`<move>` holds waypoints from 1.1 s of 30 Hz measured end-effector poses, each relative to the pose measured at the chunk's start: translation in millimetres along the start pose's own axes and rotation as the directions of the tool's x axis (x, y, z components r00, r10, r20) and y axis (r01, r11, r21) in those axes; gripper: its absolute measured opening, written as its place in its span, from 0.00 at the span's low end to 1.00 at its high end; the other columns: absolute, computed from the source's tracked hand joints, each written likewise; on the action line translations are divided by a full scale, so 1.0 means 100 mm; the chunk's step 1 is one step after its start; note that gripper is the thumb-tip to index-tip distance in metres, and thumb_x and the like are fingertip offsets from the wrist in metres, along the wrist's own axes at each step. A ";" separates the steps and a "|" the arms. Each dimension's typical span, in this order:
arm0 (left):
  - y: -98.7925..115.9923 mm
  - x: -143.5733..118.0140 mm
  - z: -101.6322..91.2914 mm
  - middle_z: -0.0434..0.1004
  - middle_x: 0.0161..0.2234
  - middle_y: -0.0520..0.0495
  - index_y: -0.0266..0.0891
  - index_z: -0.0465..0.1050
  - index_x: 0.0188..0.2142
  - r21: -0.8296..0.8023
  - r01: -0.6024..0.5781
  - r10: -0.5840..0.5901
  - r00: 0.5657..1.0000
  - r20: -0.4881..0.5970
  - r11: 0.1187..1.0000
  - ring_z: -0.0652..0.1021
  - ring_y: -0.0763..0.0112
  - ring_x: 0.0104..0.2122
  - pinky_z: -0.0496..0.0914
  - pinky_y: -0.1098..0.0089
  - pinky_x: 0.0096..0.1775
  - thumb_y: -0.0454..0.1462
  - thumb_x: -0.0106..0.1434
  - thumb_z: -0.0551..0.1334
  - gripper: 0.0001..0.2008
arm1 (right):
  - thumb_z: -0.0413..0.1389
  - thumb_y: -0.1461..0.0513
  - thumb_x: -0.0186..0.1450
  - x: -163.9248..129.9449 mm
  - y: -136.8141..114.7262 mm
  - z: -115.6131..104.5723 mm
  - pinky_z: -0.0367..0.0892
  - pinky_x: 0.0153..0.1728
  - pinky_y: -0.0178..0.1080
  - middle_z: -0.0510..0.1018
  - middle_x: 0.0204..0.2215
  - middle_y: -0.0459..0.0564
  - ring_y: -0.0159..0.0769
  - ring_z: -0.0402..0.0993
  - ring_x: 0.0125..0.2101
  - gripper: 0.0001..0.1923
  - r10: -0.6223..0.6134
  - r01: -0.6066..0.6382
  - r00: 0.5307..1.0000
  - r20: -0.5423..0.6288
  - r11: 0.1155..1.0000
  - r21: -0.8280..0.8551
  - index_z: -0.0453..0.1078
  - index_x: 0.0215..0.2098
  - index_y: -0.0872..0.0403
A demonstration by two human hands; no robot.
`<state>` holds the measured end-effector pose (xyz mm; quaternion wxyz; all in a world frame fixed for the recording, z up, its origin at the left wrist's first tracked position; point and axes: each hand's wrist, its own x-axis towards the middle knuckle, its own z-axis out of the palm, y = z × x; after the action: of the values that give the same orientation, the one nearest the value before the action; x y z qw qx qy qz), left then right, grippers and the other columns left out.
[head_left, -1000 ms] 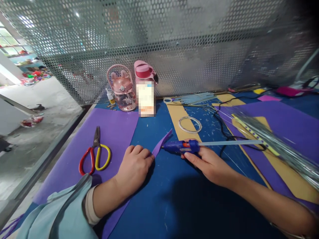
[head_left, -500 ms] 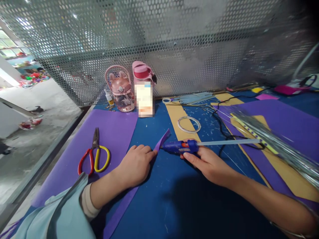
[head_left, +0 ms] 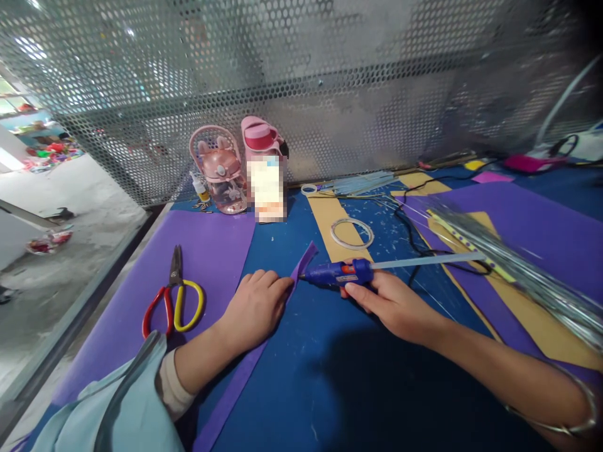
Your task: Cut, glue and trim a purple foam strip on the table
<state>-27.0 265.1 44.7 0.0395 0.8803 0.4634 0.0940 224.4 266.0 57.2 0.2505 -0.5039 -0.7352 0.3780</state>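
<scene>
A narrow purple strip [head_left: 239, 390] runs across the blue table from the front edge, passing under my left hand [head_left: 259, 304]. My left hand's fingers are curled over the strip and pinch it near its far end, which sticks up and out past the thumb. My right hand [head_left: 377, 298] is wrapped around a blue hot glue gun [head_left: 332, 273], its nozzle pointing left against the strip or very close to it. A long translucent glue stick [head_left: 424, 260] projects from the gun's rear. Scissors [head_left: 175, 292] with one red and one yellow handle lie left of my left hand.
Purple sheets [head_left: 207, 251] lie at left and right. A ring of white tape [head_left: 352, 234] rests on a tan strip [head_left: 325, 220]. Two pink bottles [head_left: 225, 179] stand behind, before a perforated metal panel [head_left: 330, 119]. Bundled clear-wrapped stems [head_left: 532, 295] and a black cord [head_left: 409, 232] occupy the right.
The whole view has shifted slightly. The glue gun's nozzle has moved a little along the strip toward my left hand's fingertips. Both hands keep their hold.
</scene>
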 end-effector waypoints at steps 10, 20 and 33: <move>0.00 0.00 0.00 0.72 0.37 0.46 0.40 0.69 0.49 -0.018 0.009 -0.009 1.000 -0.006 1.000 0.70 0.64 0.37 0.65 0.64 0.40 0.36 0.68 0.49 0.14 | 0.47 0.51 0.66 0.00 -0.09 -0.02 0.67 0.24 0.36 0.70 0.17 0.44 0.34 0.67 0.20 0.19 -0.047 0.047 0.999 -0.007 0.996 -0.082 0.69 0.24 0.51; 0.00 0.00 -0.01 0.72 0.38 0.46 0.40 0.69 0.49 -0.020 0.007 -0.007 1.000 0.013 1.000 0.69 0.64 0.37 0.64 0.63 0.40 0.36 0.68 0.50 0.14 | 0.46 0.54 0.68 0.03 -0.09 -0.01 0.60 0.55 0.45 0.75 0.49 0.53 0.46 0.68 0.52 0.19 -0.096 0.096 0.995 0.002 0.995 -0.024 0.69 0.51 0.52; 0.00 0.01 -0.01 0.71 0.38 0.46 0.42 0.67 0.51 -0.001 0.017 -0.017 0.999 0.044 1.000 0.69 0.63 0.37 0.64 0.63 0.40 0.36 0.68 0.50 0.15 | 0.49 0.53 0.65 0.04 -0.02 0.05 0.68 0.46 0.47 0.78 0.31 0.52 0.48 0.74 0.43 0.14 -0.042 0.038 0.987 -0.154 0.999 -0.032 0.72 0.38 0.52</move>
<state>-26.9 266.4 45.8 0.0512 0.8781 0.4697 0.0749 217.9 268.2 56.2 0.3070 -0.5205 -0.7288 0.3220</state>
